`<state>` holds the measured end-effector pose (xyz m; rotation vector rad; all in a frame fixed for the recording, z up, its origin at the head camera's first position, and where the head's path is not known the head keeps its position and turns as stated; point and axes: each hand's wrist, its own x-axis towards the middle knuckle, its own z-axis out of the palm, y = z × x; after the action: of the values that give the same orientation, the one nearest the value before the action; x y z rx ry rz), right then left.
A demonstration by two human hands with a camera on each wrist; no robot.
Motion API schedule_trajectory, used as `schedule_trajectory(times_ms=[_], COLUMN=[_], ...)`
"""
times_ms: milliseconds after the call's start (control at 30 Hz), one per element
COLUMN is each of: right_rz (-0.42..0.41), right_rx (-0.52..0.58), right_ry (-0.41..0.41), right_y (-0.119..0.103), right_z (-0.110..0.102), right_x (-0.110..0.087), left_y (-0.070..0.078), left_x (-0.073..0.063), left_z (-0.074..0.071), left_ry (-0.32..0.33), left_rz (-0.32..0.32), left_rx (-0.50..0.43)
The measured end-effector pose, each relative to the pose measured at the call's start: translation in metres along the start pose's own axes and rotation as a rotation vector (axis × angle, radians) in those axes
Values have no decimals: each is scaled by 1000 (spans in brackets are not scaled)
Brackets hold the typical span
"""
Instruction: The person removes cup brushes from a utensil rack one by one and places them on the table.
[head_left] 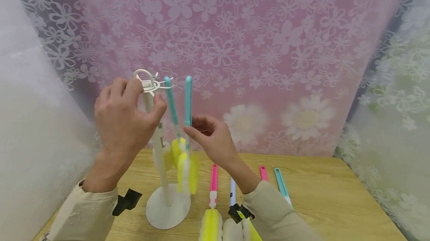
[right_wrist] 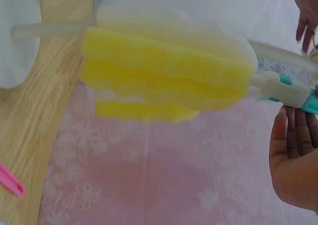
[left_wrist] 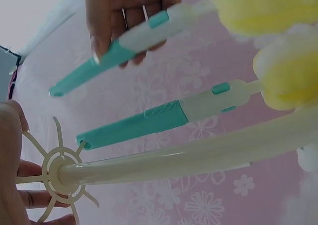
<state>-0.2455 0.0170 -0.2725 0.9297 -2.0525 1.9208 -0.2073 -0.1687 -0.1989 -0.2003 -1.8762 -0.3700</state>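
A white upright rack (head_left: 160, 166) has a ring of thin hooks (left_wrist: 62, 148) at its top and a loop above. My left hand (head_left: 125, 116) holds this hooked top between fingers and thumb. From one hook hangs a sponge bottle brush with a teal handle (left_wrist: 134, 130). Beside it, my right hand (head_left: 215, 138) pinches a second sponge bottle brush (head_left: 188, 101) by its teal handle, upright, with its yellow and white sponge head (right_wrist: 169, 66) pointing down. The top of that handle is near the hooks, apart from them in the left wrist view.
The rack's round white base (head_left: 168, 215) stands on a wooden table (head_left: 319, 192). Several brushes lie at the front, including one with a pink handle (head_left: 214, 177) and one with a teal handle (head_left: 280, 181). A flowered pink curtain (head_left: 235, 46) hangs behind.
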Motion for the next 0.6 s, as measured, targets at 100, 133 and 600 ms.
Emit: schedule_trajectory(times_ms=[100, 133, 600], right_rz=[-30, -34, 140], right_rx=[-9, -20, -265], right_ry=[24, 36, 226], right_y=[1, 2, 23], right_z=[-19, -27, -158], right_x=[-5, -8, -68], left_y=[-1, -2, -4], left_x=[-1, -1, -3], left_z=[1, 1, -2], left_ry=[28, 33, 102], left_rz=[-14, -21, -2], left_rx=[-34, -43, -120])
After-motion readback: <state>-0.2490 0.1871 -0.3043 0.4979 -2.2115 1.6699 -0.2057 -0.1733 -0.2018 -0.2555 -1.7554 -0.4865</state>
